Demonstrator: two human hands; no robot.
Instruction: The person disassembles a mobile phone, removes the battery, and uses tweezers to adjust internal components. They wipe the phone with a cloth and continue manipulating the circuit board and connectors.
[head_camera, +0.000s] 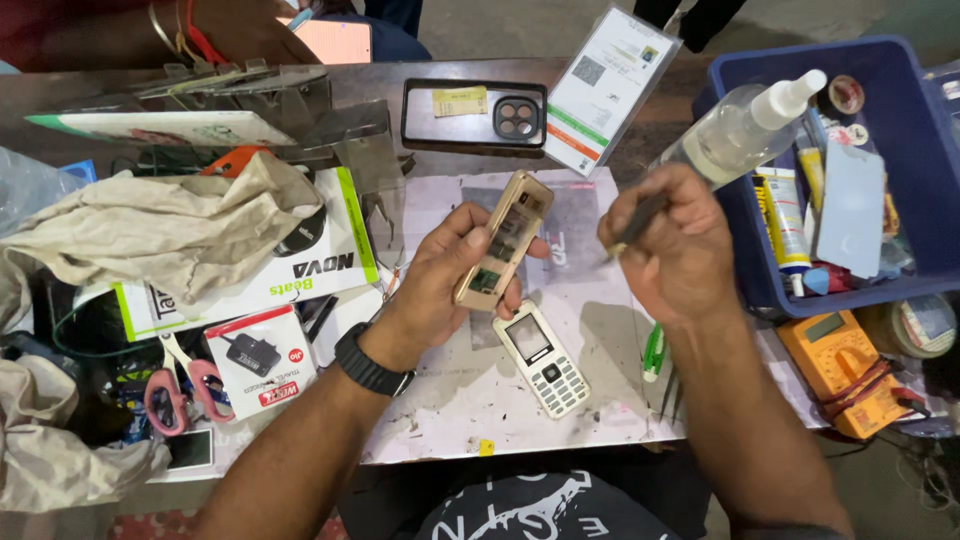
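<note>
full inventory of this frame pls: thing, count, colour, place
opened phone body: 1, gold, in left hand
thin tool: 1, dark, in right hand
keypad front: 1, white, on mat below the hands
work mat: 1, pale and stained, table centre
phone case: 1, black, top centre
laminated card: 1, white, top centre-right
bin: 1, blue, right
spray bottle: 1, clear, on bin edge
multimeter: 1, orange, lower right
scissors: 1, pink handles, left
cloth: 1, beige, left
product boxes: 2, white, left
watch: 1, black, left wrist
left hand: 1, centre
right hand: 1, centre-right
</note>
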